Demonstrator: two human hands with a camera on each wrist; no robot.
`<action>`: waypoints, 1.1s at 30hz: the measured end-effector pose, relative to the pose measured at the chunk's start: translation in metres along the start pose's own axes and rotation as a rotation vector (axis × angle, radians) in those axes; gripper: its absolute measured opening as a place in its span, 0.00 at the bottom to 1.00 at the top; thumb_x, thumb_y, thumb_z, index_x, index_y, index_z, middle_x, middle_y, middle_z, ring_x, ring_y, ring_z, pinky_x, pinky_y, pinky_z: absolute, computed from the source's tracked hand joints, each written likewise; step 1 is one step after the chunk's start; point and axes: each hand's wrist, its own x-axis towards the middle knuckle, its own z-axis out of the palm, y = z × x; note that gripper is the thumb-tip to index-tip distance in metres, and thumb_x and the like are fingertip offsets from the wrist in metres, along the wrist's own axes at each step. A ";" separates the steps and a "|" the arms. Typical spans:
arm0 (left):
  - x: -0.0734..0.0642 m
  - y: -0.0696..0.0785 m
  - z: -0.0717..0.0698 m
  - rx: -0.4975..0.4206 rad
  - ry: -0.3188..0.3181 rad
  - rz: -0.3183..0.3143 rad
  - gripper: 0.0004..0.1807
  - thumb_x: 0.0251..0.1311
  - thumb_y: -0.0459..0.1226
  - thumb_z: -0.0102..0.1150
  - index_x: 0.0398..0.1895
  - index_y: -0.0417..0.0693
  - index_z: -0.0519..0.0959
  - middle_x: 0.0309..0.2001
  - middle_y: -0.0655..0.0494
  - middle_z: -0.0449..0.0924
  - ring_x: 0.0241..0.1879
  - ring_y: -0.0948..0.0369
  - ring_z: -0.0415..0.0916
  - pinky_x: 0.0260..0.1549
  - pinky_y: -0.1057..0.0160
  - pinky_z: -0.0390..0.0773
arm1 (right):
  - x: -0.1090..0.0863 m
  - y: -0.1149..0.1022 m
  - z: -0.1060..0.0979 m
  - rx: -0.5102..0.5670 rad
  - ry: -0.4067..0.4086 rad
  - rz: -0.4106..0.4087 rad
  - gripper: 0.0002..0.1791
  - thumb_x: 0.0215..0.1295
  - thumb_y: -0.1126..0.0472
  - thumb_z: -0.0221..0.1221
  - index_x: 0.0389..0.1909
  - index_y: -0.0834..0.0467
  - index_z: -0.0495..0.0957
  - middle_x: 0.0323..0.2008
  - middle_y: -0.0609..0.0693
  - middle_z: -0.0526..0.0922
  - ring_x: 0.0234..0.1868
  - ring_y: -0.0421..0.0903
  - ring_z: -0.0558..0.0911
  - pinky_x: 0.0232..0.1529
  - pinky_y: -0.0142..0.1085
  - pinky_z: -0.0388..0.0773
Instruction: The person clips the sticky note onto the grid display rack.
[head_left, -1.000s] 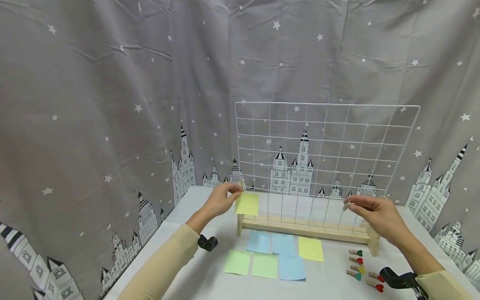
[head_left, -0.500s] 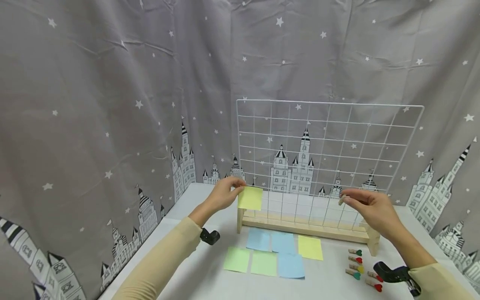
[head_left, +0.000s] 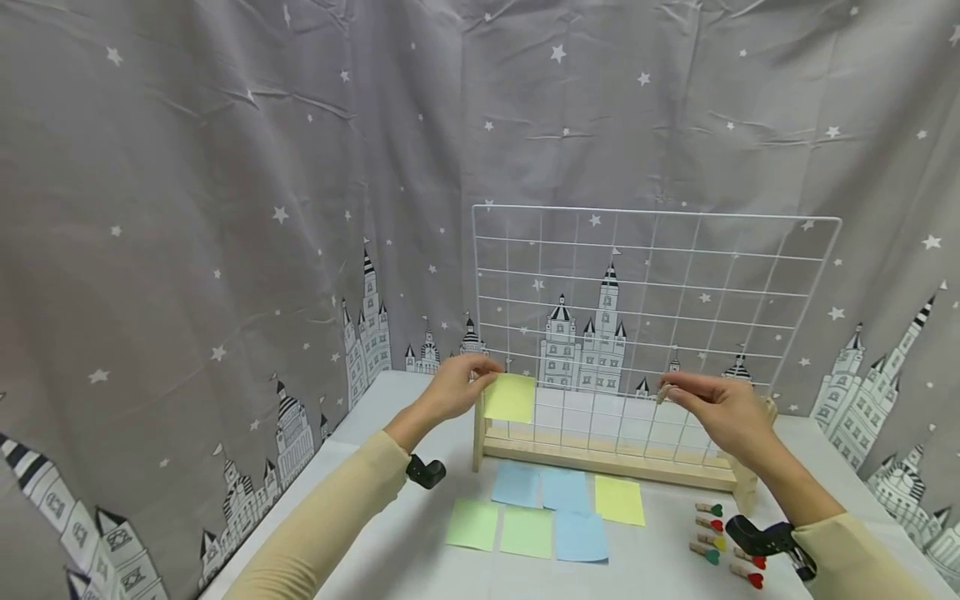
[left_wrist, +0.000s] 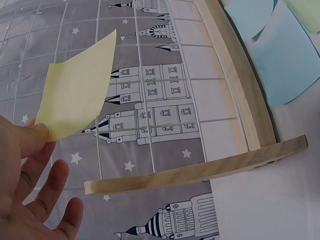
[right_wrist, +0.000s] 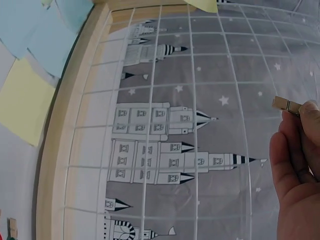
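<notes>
My left hand (head_left: 450,390) pinches a yellow sticky note (head_left: 512,398) by its upper left corner, in front of the lower left part of a white wire grid (head_left: 637,317). In the left wrist view the note (left_wrist: 80,90) bends slightly, thumb on its near corner. My right hand (head_left: 723,412) holds a small wooden clothespin (right_wrist: 286,105) between thumb and fingers, before the grid's lower right part. The clothespin's far end is hidden by the fingers in the right wrist view. A wooden base (head_left: 611,463) bears the grid upright.
Blue sticky notes (head_left: 581,537), green sticky notes (head_left: 472,523) and another yellow note (head_left: 619,500) lie on the white table in front of the base. Several clothespins with coloured hearts (head_left: 708,540) lie at the right. A grey curtain (head_left: 225,167) hangs behind.
My left hand has moved the yellow note a little to the right along the grid. My right hand has come left and slightly up with the clothespin.
</notes>
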 end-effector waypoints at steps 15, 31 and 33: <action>0.001 0.008 0.000 -0.032 -0.020 -0.002 0.10 0.73 0.37 0.60 0.52 0.52 0.86 0.49 0.57 0.88 0.47 0.59 0.82 0.47 0.55 0.82 | 0.015 -0.019 0.004 0.025 -0.050 -0.027 0.15 0.78 0.51 0.56 0.55 0.51 0.85 0.53 0.52 0.89 0.51 0.36 0.84 0.48 0.25 0.79; 0.016 0.022 0.000 -0.034 -0.001 0.053 0.10 0.73 0.37 0.59 0.51 0.51 0.87 0.48 0.56 0.87 0.47 0.59 0.82 0.46 0.57 0.81 | 0.035 -0.037 0.010 0.034 -0.053 -0.035 0.15 0.77 0.50 0.58 0.55 0.51 0.85 0.53 0.53 0.89 0.53 0.53 0.87 0.44 0.26 0.80; 0.017 0.024 -0.002 -0.043 0.003 0.053 0.10 0.73 0.37 0.59 0.51 0.51 0.87 0.48 0.56 0.86 0.45 0.59 0.81 0.44 0.57 0.81 | 0.037 -0.040 0.011 0.031 -0.054 -0.041 0.16 0.77 0.49 0.58 0.56 0.51 0.85 0.53 0.53 0.89 0.54 0.52 0.87 0.46 0.27 0.80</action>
